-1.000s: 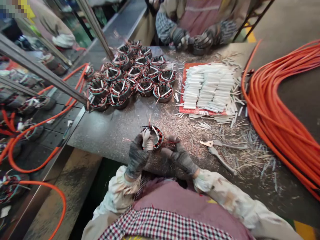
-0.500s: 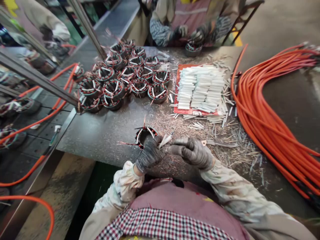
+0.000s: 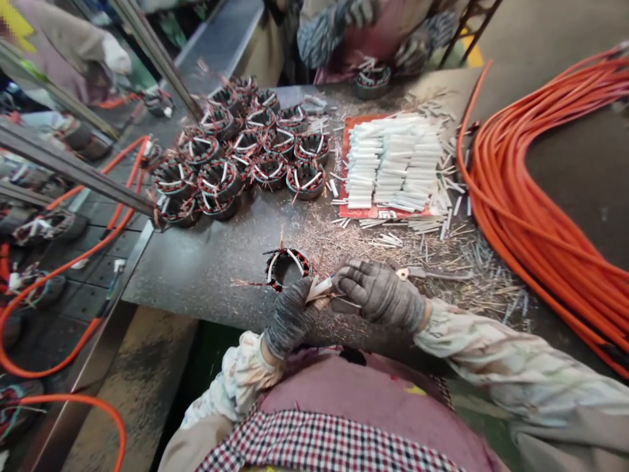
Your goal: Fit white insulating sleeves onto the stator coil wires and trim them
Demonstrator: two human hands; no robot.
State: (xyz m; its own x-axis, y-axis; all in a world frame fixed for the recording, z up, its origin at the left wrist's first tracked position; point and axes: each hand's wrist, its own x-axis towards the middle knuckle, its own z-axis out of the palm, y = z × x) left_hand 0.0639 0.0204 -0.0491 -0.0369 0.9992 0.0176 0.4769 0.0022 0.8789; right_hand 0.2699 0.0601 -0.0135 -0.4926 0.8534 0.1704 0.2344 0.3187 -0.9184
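Sleeve (image 3: 318, 288): light, thin, probably soft. My left hand (image 3: 292, 318) pinches one end, right hand (image 3: 381, 296) the other, beside the stator (image 3: 287, 265). Best gripped at ends.

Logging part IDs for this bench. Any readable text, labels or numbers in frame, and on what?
None legible.
White tag at the front edge of the red tray: print too small to read.
Yellow patch, top left: blurred.
Stators and the white sleeve in the left hand: no markings visible.
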